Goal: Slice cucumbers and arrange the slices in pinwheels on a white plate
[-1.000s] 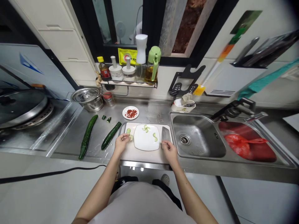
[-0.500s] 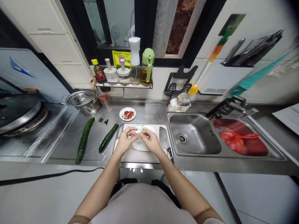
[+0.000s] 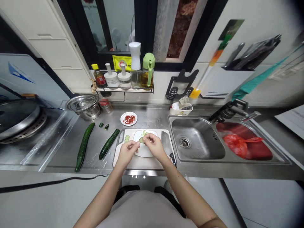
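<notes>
Over a white plate (image 3: 145, 154) on the cutting board (image 3: 136, 164), my two hands are close together. My right hand (image 3: 154, 145) pinches a thin cucumber slice (image 3: 141, 140). My left hand (image 3: 128, 152) is closed in a pinch just left of that slice; anything between its fingertips is too small to make out. More cucumber slices (image 3: 145, 133) lie at the far side of the plate. Beyond my left hand, a short row of slices (image 3: 127, 138) rests on the board. A knife (image 3: 173, 158) with a black handle lies at the board's right edge.
Two cucumbers, one long (image 3: 85, 147) and one shorter (image 3: 109, 144), lie left of the board, near cut ends (image 3: 106, 127). Behind stands a small plate of red pieces (image 3: 129, 119). A lidded pot (image 3: 86, 107) is back left; the sink (image 3: 197, 139) is right.
My left hand has shifted slightly left and down, uncovering the row of slices on the board. The slice at my right fingertips now shows more fully. The whole view has tilted a little.
</notes>
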`<state>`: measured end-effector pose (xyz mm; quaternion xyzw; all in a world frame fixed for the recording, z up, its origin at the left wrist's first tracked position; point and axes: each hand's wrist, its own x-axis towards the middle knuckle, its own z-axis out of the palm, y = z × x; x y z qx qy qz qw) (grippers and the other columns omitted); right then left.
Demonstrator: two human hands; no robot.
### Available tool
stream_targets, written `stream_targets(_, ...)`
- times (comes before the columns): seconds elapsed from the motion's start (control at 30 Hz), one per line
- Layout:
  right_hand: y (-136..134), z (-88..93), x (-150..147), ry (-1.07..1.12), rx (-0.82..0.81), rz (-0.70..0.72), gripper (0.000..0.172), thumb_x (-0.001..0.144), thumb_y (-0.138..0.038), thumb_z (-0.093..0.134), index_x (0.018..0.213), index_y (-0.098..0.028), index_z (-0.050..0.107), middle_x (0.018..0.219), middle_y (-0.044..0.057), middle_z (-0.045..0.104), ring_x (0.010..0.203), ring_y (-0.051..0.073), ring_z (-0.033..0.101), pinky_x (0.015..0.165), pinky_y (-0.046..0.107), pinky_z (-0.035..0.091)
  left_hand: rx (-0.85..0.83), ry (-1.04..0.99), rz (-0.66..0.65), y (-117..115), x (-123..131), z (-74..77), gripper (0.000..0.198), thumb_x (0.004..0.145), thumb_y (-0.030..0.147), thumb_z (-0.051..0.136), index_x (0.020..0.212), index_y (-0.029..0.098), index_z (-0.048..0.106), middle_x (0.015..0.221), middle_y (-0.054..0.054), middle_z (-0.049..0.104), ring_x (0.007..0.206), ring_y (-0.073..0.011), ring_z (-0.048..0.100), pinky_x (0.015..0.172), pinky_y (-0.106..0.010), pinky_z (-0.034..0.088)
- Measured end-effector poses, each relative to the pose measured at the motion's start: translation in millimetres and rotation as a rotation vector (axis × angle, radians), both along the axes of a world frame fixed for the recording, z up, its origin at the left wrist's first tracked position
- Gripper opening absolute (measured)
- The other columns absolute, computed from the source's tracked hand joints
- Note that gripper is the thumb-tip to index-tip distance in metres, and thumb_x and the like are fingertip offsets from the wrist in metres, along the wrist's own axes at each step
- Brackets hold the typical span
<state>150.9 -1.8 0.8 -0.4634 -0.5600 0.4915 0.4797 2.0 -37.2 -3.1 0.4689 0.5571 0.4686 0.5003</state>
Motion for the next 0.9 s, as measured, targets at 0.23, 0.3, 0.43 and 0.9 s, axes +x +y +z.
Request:
stream_targets(0.23, -3.4, 0.8, 4.9, -0.153, 0.157, 0.075, 0.019, 0.085, -0.037, 0.059, 0.078, -0.021, 0.065, 0.079, 0.002, 0.064, 0.074, 0.014, 0.056, 0.059, 0.024, 0.039, -0.350, -0.433, -0.089, 7.5, 1.7, 7.3, 0.055, 0.071, 0.068, 0.063, 0.084, 0.015, 0.063, 0.059, 0.003, 0.052, 0.044, -0.0040, 0.034, 0.043, -0.019, 0.014)
stream_targets(0.3, -3.4, 0.9, 6.7, -0.202, 0.189, 0.100, 0.020, 0.086, -0.038, 0.059, 0.078, -0.021, 0.065, 0.078, 0.002, 0.063, 0.074, 0.015, 0.055, 0.058, 0.024, 0.038, -0.351, -0.472, -0.077, 11.1, 0.7, 9.0, 0.048, 0.066, 0.060, 0.073, 0.081, 0.016, 0.060, 0.059, 0.004, 0.051, 0.044, -0.0030, 0.034, 0.042, -0.018, 0.013)
stream_targets(0.43, -2.9, 0.4, 9.1, -0.241, 0.204, 0.118, 0.022, 0.087, -0.039, 0.057, 0.075, -0.022, 0.064, 0.078, 0.003, 0.063, 0.074, 0.015, 0.055, 0.058, 0.025, 0.039, -0.360, -0.489, -0.062, 13.6, -0.1, 11.4, 0.043, 0.058, 0.047, 0.082, 0.076, 0.016, 0.056, 0.062, 0.005, 0.051, 0.045, -0.0020, 0.036, 0.041, -0.017, 0.014)
stream_targets(0.9, -5.2, -5.0, 1.1, -0.033, -0.070, 0.086, 0.016, 0.075, -0.034, 0.061, 0.068, -0.020, 0.061, 0.067, -0.001, 0.060, 0.066, 0.013, 0.053, 0.064, 0.025, 0.042, -0.086, -0.376, 0.154, 12.3, 8.7, -2.2, 0.035, 0.055, 0.032, 0.084, 0.078, 0.016, 0.064, 0.064, 0.004, 0.059, 0.057, -0.0061, 0.050, 0.056, -0.019, 0.037)
